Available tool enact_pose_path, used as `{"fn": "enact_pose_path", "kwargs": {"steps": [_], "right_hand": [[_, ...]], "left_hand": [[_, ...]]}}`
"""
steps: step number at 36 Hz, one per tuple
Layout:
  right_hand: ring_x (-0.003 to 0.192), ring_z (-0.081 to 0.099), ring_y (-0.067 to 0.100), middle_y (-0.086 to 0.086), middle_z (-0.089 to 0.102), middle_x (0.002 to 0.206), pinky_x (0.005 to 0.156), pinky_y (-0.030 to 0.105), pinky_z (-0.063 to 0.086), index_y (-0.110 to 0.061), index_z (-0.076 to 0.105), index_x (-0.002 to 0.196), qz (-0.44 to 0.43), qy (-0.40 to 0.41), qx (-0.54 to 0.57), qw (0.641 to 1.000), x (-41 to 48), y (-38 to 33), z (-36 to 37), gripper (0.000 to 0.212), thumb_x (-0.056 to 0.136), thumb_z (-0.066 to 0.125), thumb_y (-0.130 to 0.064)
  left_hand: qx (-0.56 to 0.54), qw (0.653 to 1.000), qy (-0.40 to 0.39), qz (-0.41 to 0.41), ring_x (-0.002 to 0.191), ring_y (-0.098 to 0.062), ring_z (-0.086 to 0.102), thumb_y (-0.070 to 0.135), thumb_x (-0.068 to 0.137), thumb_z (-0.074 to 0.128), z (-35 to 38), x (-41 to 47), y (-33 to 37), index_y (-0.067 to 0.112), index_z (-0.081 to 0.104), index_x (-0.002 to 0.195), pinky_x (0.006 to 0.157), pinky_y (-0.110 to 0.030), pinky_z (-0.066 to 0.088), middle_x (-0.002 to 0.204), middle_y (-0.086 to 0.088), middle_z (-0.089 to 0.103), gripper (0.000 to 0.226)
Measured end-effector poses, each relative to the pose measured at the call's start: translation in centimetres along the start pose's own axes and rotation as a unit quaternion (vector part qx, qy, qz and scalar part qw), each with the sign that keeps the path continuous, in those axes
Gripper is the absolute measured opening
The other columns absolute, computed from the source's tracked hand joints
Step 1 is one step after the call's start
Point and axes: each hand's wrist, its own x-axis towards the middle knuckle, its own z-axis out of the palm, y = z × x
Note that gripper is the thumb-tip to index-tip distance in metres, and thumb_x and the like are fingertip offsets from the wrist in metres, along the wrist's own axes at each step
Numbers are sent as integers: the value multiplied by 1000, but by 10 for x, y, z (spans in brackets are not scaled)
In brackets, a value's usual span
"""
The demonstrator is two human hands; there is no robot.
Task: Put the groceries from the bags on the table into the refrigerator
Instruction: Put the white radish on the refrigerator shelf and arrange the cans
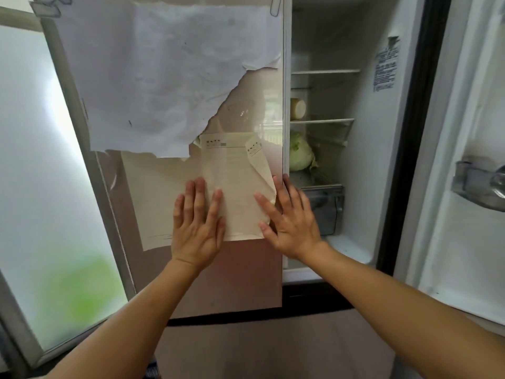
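I face the refrigerator. Its left door (246,274) is closed and covered with papers; its right door (464,160) stands open. My left hand (198,228) lies flat, fingers spread, on a yellowed printed sheet (235,187) stuck to the closed door. My right hand (289,220) presses flat on the sheet's curled right edge, near the door's edge. Neither hand holds anything. Inside, a green cabbage (300,151) sits on a lower shelf and a pale jar (297,108) lies on the shelf above. No bags or table are in view.
A large torn white paper (153,77) hangs over the upper part of the closed door. A frosted window (41,173) is to the left. A clear drawer (328,209) sits below the cabbage shelf. The open door carries a metal fitting (478,184).
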Motion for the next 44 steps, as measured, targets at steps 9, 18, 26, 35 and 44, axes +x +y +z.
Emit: {"fn": "enact_pose_path", "kwargs": {"steps": [9, 18, 26, 35, 44], "right_hand": [[149, 12, 36, 10, 3, 163, 110, 54, 29, -30, 15, 154, 47, -131, -48, 989, -6, -11, -35, 68, 96, 39, -57], [140, 35, 30, 12, 32, 155, 106, 49, 38, -23, 34, 149, 198, -248, -103, 943, -93, 13, -146, 60, 98, 35, -53], [126, 47, 30, 12, 45, 146, 96, 48, 43, -17, 55, 133, 300, -211, -195, 910, -155, 74, -259, 50, 95, 39, -46], [116, 49, 30, 8, 53, 131, 90, 44, 40, -14, 52, 132, 410, -86, -226, 879, -188, 157, -356, 55, 89, 40, -46], [130, 45, 29, 9, 42, 147, 104, 44, 38, -16, 30, 150, 478, -75, -89, 870, -201, 217, -355, 60, 99, 48, -41]], "left_hand": [[-28, 999, -45, -12, 148, -38, 7, 28, 92, 52, -21, 1, 6, 9, 32, 150, 119, -52, 13, 158, -26, 13, 65], [-173, 984, 14, 51, 144, -44, 18, 17, 85, 54, -77, 13, 93, 8, 57, 128, 118, -56, 15, 152, -30, 27, 44], [-320, 936, -73, 132, 135, -36, 40, 22, 86, 44, -106, 25, 221, 10, 64, 114, 115, -53, 27, 137, -21, 52, 36], [-379, 912, 8, 155, 132, -37, 43, 18, 83, 58, -136, 106, 355, 7, 58, 126, 117, -48, 25, 136, -22, 51, 44], [-331, 937, -49, 101, 133, -31, 42, 38, 93, 45, -138, 151, 434, 11, 52, 133, 116, -51, 22, 134, -12, 55, 49]]}}
